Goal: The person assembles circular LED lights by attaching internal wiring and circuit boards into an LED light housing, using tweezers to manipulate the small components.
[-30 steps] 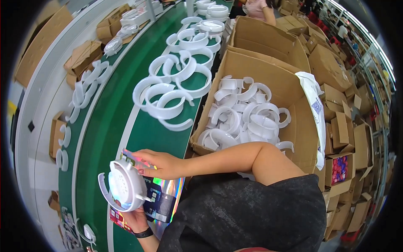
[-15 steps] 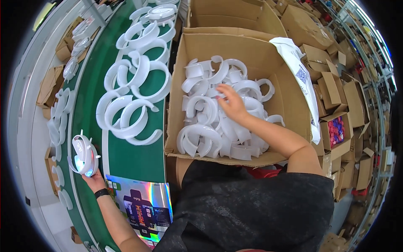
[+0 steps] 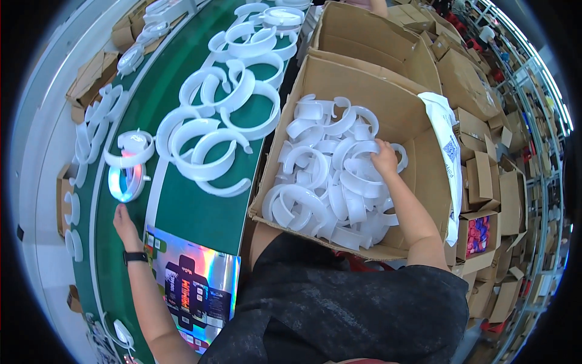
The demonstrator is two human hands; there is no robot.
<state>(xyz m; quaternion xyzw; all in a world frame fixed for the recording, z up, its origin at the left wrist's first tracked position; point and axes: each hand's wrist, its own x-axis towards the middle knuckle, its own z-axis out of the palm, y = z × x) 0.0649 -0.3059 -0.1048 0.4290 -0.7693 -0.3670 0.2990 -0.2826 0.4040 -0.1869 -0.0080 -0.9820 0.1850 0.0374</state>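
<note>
On the green belt at the left lies a round white device [image 3: 134, 143] with a glowing blue-pink lower part, and a white curved band is around it. Just below it is my left hand [image 3: 125, 228], fingers stretched toward its lower edge and not wrapped around it. My right hand [image 3: 385, 160] reaches into the cardboard box, its fingers closed at the edge of a white C-shaped plastic band [image 3: 362, 176]; some fingertips are hidden. Many similar white bands [image 3: 303, 206] fill the box in a loose heap.
More white C-shaped bands [image 3: 203, 148] lie clustered on the green belt [image 3: 206, 221]. A shiny printed sheet [image 3: 212, 261] lies near my left forearm. The cardboard box [image 3: 418, 158] has a white plastic bag [image 3: 445, 151] over its right wall. Another open carton [image 3: 370, 39] stands behind it.
The view has shifted. The device has gone from my left hand's grasp to lying on the belt above the fingertips. My right hand has moved rightward within the box to a band.
</note>
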